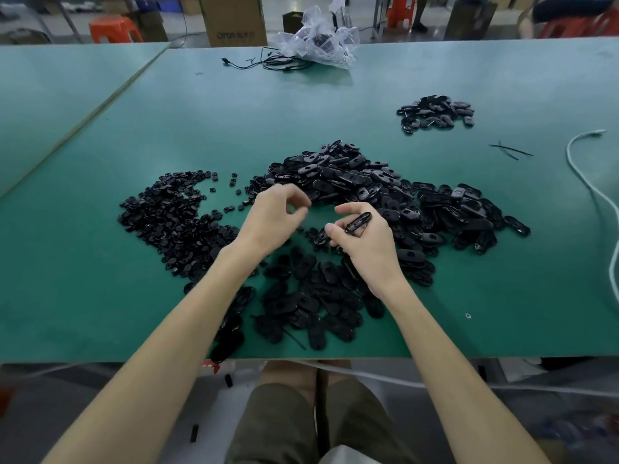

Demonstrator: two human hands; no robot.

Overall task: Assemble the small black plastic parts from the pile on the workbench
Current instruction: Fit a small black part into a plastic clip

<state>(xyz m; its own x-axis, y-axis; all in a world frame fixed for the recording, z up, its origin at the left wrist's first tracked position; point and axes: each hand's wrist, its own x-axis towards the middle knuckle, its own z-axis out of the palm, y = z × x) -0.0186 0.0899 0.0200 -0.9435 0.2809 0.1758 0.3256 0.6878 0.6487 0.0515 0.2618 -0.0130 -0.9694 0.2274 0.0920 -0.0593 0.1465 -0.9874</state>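
Observation:
A big pile of black oval shells covers the middle of the green workbench. To its left lies a pile of small round black buttons. More oval shells are spread near the front edge. My right hand grips one black oval shell edge-up between thumb and fingers. My left hand hovers just left of it with curled fingers; whether the fingertips pinch a small part cannot be told.
A smaller heap of black oval parts sits at the back right. A crumpled clear plastic bag and black cables lie at the far edge. A white cable runs along the right. Black cable ties lie nearby.

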